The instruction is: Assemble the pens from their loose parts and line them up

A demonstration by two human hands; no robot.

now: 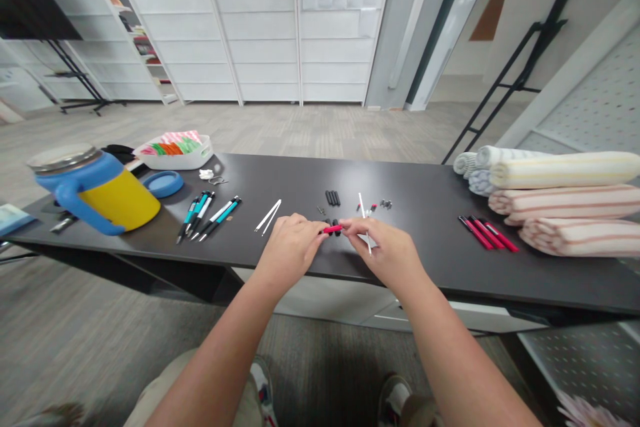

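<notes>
A red pen barrel (331, 229) is held level just above the table, between the fingertips of both hands. My left hand (291, 245) pinches its left end. With its fingertips at the other end, my right hand (387, 248) also has a thin white pen refill (362, 205) lodged among its fingers. Black pen grips (333, 198) lie in a row beyond the hands, and more black pieces sit partly hidden under the barrel. Small metal parts (386, 204) are to the right of these. White refills (269, 216) rest beside my left hand.
Teal, white and black pens (197, 213) lie to the left, near a blue-and-yellow mug (113, 190), a blue lid (163, 183) and a white tray (175, 161) of colourful packets. Red pen barrels (487, 233) and rolled towels (570, 207) occupy the right of the dark table (425, 193).
</notes>
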